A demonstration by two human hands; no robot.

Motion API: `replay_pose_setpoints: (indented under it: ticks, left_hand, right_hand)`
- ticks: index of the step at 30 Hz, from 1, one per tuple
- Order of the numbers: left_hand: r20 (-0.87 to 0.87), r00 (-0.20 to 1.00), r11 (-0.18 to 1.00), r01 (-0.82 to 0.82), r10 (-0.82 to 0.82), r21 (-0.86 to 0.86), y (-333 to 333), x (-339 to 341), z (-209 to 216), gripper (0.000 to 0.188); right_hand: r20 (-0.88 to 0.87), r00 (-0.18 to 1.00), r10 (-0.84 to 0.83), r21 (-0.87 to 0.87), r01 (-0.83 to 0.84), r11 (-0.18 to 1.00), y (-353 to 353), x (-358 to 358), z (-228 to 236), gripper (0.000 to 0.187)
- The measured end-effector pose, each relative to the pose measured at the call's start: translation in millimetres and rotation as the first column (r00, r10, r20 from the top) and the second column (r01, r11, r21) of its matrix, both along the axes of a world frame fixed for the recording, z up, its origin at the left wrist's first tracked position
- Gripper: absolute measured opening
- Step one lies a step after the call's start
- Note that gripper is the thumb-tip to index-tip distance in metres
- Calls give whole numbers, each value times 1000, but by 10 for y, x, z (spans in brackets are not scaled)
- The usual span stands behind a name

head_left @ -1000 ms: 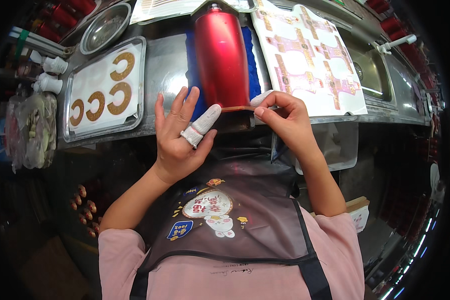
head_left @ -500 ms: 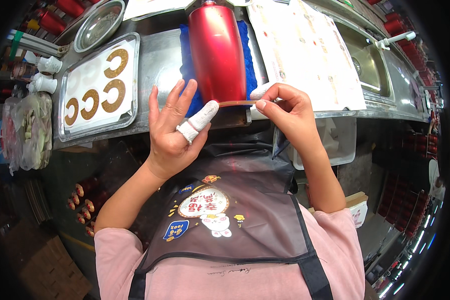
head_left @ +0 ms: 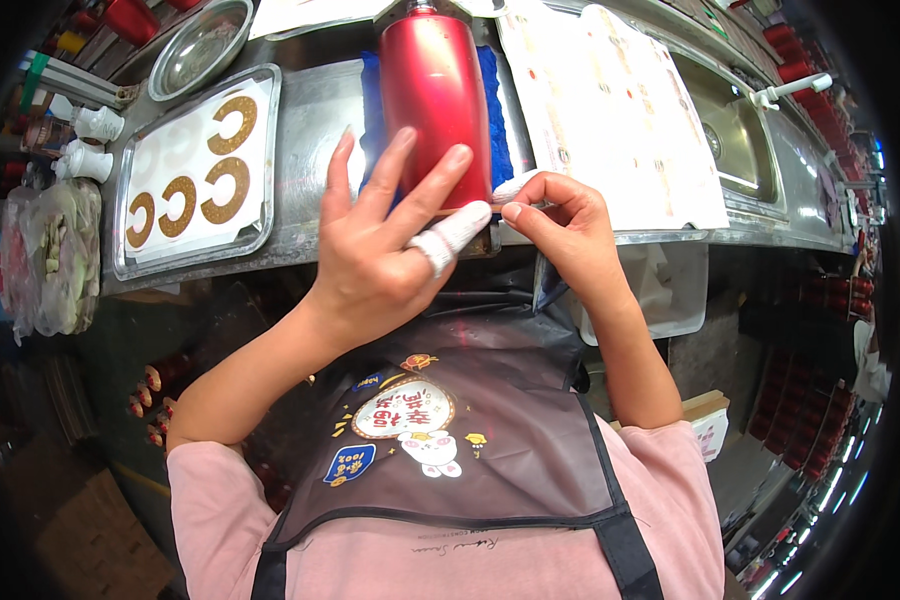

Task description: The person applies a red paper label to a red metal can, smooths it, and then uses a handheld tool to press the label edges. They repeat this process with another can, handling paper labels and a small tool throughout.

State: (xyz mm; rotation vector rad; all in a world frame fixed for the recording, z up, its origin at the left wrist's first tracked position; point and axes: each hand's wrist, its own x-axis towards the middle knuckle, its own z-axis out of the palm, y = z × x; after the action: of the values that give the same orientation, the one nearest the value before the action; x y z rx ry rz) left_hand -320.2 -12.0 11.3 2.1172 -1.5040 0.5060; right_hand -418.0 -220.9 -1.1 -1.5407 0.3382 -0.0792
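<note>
Fingers spread open, the left hand point(head_left: 385, 245) held a wrapped fingertip point(head_left: 479, 212) at the near end of the red bottle point(head_left: 433, 110), which lay over a blue cloth point(head_left: 500, 110), while the right hand point(head_left: 570, 235) pinched a thin strip point(head_left: 451, 212) there. Light, even pressure and gentle tension looked best for keeping the strip straight.

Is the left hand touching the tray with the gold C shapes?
Apart: the head view shows bare metal counter between the left hand and the tray.

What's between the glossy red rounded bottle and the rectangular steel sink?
In the head view: crumpled blue cloth, steel counter, then a large white printed sheet.
</note>
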Motion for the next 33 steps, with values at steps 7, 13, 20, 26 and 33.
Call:
replay_pose_setpoints:
  ticks: [7, 13, 20, 26, 33]
  left_hand:
    - [-117, 991, 983, -78, 59, -167, -162, 73, -187, 68]
    - [-365, 931, 958, -127, 25, -258, 67, 9, -388, 64]
    - [-321, 942, 987, -131, 94, -95, 368, -121, -450, 49]
    - [-187, 979, 992, -96, 80, -81, 300, -70, -364, 47]
    - [-66, 995, 995, -85, 81, -60, 175, -39, -194, 47]
  right_hand:
    - [-87, 996, 25, -17, -27, 999, 17, -2, 23, 10]
    - [-70, 997, 28, -15, -29, 999, 60, -38, 184, 10]
    - [-22, 1000, 16, -43, -17, 999, 19, -70, 301, 11]
    - [-59, 998, 1, -75, -5, 997, -26, -30, 179, 11]
    - [-36, 999, -5, -21, 4, 1000, -24, -4, 47, 10]
